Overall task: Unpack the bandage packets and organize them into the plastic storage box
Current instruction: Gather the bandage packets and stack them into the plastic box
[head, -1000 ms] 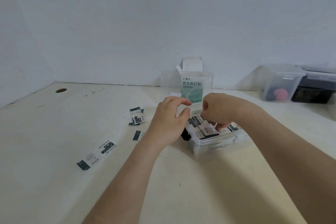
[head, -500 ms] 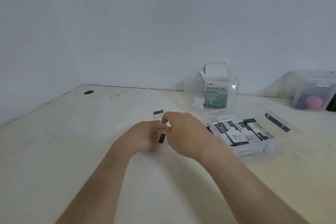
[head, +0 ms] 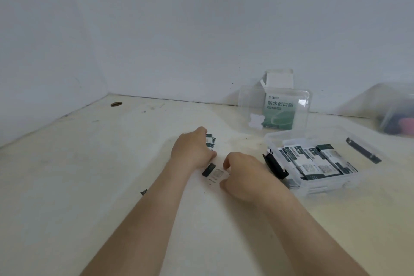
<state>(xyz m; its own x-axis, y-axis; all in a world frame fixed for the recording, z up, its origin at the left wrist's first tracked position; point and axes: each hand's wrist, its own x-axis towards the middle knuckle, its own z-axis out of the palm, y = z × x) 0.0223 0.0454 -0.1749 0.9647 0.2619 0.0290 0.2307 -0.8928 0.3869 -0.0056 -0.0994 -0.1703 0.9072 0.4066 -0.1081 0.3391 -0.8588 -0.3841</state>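
Right hand point(head: 243, 175) fingers curl by the packet point(head: 212, 171), grip unclear, left hand point(head: 192, 152) fingers hidden; I'd pinch an edge, then to the box point(head: 324, 188).

Storage box point(head: 325, 188) clear glossy plastic; table point(head: 89, 186) matt.
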